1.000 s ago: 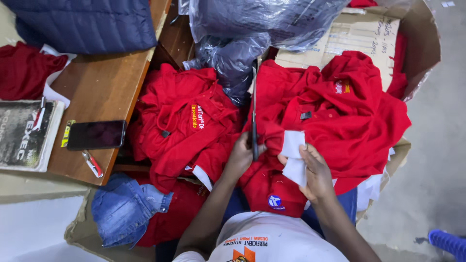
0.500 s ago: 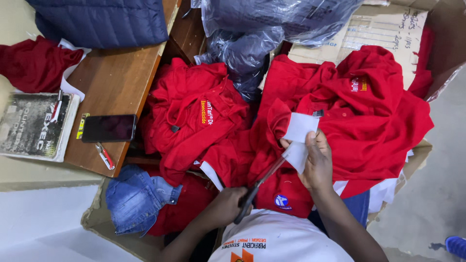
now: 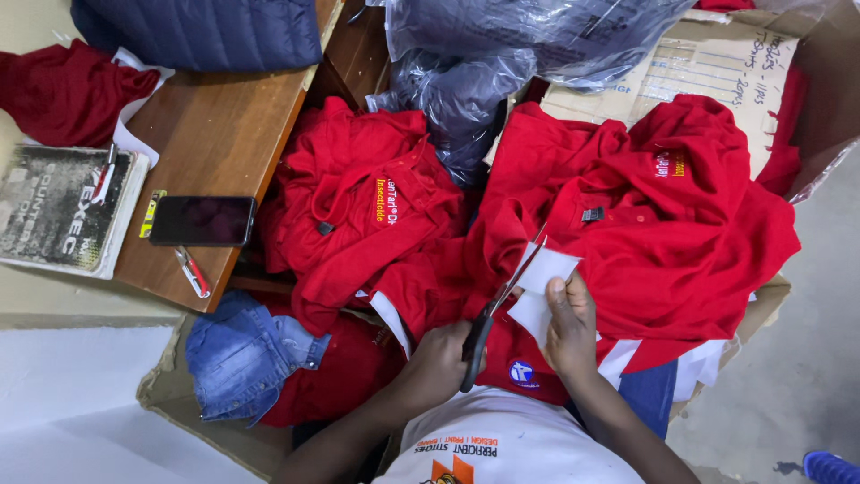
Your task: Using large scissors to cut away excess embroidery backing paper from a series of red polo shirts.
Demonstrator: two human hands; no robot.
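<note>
Here the left hand (image 3: 439, 358) clenches black-handled scissors (image 3: 497, 309), blades spread around a white paper piece (image 3: 542, 282) that the right hand (image 3: 571, 327) pinches, just above the red polo shirts (image 3: 645, 233) beside the wooden tabletop (image 3: 215, 134).

Packages, labels and one screen

I see a dark phone screen (image 3: 202, 220) on the counter (image 3: 224, 134), a printed cardboard box (image 3: 717, 67) upper right, grey plastic bags (image 3: 502, 54) beside it.

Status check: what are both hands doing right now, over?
Left hand grips scissors, blades open on the white paper piece. Right hand pinches that paper. Red shirts heaped underneath; nothing blocks the cut.
</note>
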